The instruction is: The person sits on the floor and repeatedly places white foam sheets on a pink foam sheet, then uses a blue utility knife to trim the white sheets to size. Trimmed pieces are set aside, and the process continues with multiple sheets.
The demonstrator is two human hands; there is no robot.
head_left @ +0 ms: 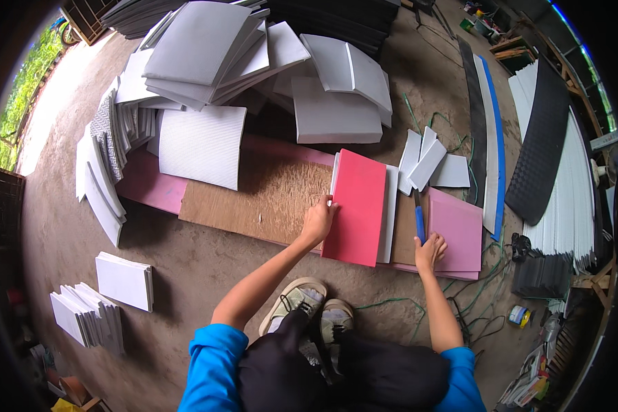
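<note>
A flat red foam sheet (356,206) lies over white foam sheets (390,213) that show at its two sides. My left hand (318,221) is closed at the red sheet's left edge, its thumb near the top face. To the right, my right hand (429,253) is wrapped round the lower end of a blue-handled knife (419,221), whose dark blade points away from me. Under these lies a worn brown board (254,199), its surface scratched. Beside the knife rests a pink foam sheet (456,230) on the board's right end.
White foam sheets (196,44) pile up beyond the board. Smaller white offcuts (429,161) lie past the knife. Two stacks of white pieces (125,280) stand on the floor at left. Green cord (391,300) trails near my shoes. Black and white sheets (542,137) lean at right.
</note>
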